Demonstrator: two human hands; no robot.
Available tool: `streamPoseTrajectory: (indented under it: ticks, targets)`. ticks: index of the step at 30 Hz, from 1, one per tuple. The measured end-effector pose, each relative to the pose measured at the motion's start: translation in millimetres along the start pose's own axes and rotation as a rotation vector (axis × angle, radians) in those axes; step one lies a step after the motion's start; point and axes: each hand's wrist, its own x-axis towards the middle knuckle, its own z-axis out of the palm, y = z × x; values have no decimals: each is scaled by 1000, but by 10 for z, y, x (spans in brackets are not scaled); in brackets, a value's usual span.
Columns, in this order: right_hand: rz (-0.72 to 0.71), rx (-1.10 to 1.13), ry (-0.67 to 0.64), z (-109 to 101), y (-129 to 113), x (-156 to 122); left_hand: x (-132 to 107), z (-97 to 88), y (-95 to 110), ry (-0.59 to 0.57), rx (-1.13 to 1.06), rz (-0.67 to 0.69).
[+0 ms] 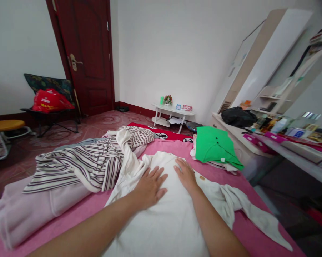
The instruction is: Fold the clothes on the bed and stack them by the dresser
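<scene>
A white garment (166, 217) lies spread on the pink bed cover (75, 217) in front of me. My left hand (149, 187) rests flat on it, fingers spread and open. Close beside it, my right hand (186, 175) also lies flat on the white cloth with fingers stretched out. Neither hand holds anything. One sleeve of the white garment (254, 214) trails off toward the bed's right edge.
A striped shirt (91, 162) and a pale pink garment (29, 207) are heaped at left. A folded green shirt (214, 146) tops a small pile at right. Beyond stand a cluttered desk (289, 146), a small white table (173, 110), a chair with a red bag (50, 100) and a dark red door (88, 53).
</scene>
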Motion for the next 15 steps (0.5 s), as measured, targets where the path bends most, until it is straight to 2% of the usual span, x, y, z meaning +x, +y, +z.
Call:
streamPoseTrajectory:
  ticks: [3, 6, 8, 9, 11, 13, 15]
  targets:
    - [51, 62, 92, -39, 195, 23, 4, -64, -48, 41, -100, -1]
    - [113, 200, 220, -55, 325, 24, 48, -242, -200, 218, -156, -71]
    - [154, 256, 306, -57, 369, 13, 97, -398, -365, 338, -55, -137]
    - [165, 259, 334, -60, 378, 7, 123, -473, -460, 358, 30, -170]
    - [170, 240, 358, -71, 376, -3, 166, -602, -652, 283, 195, -230]
    - [150, 220, 350, -85, 359, -8, 196, -710, -819, 94, 285, -230]
    - [121, 204, 334, -95, 340, -9, 220, -834, -944, -81, 296, -163]
